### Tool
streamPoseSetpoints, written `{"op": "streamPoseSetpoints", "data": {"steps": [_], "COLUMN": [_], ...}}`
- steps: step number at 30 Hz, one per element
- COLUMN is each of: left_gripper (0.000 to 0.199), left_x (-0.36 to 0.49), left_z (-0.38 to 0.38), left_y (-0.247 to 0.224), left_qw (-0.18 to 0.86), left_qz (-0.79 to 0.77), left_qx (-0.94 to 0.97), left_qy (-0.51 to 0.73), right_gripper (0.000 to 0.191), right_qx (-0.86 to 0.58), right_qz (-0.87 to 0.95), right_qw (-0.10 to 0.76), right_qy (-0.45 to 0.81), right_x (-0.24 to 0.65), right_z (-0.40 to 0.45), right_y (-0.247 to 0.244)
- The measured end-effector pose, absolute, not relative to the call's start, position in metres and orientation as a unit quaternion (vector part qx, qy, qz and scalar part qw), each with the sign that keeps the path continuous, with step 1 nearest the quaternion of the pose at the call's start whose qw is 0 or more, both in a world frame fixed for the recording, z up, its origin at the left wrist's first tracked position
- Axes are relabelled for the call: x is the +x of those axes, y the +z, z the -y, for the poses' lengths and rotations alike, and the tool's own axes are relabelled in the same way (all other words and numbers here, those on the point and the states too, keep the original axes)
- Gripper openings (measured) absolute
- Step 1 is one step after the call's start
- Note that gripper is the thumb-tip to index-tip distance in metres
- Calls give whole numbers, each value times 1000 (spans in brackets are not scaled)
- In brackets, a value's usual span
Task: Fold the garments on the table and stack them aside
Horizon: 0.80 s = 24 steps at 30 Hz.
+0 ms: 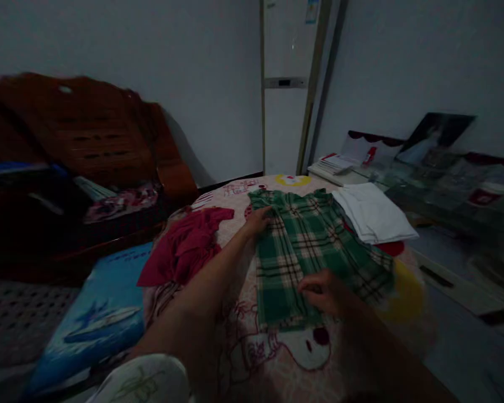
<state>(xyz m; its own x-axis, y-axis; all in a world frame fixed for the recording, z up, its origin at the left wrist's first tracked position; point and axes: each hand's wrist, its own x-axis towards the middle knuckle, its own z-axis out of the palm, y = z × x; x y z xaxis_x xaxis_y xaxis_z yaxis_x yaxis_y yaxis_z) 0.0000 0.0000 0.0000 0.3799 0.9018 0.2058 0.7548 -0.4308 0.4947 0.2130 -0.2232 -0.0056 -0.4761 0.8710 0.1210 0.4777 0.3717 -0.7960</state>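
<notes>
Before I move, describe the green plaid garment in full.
The green plaid garment, apparently soft fabric with pale and dark bands, lies spread on the patterned tablecloth. A long strip along its left side looks folded over; its far edge is rumpled. The left hand rests near the far left corner; the right hand, fingers curled, meets the nearer part. White cloth adjoins its right side.

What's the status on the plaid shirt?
Left hand on its upper part; right hand at its lower part. Green plaid shirt spread out, one side folded over. White folded cloth against its edge.
</notes>
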Motion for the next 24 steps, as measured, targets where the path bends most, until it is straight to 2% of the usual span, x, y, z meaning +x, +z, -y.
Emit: {"op": "streamPoseSetpoints", "data": {"steps": [4, 8, 14, 17, 24], "left_gripper": [51, 47, 42, 39, 60], "left_x": [-20, -29, -20, -5, 30], "left_z": [15, 27, 37, 44, 65], "left_y": [-13, -26, -25, -16, -27], "left_qw": [143, 113, 65, 42, 56], "left_qz": [-481, -482, -484, -466, -409], "left_qx": [839, 842, 858, 869, 901], "left_qy": [208, 214, 160, 163, 130], "right_gripper": [25, 19, 11, 10, 11], "right_qx": [-454, -441, -441, -466, -473], "right_qz": [770, 772, 822, 809, 780], "right_qw": [279, 325, 189, 185, 234], "right_qy": [350, 321, 306, 305, 336], "right_x": [215, 201, 180, 177, 179], "right_z": [224, 224, 228, 229, 227], "right_y": [9, 8, -5, -4, -3]}}
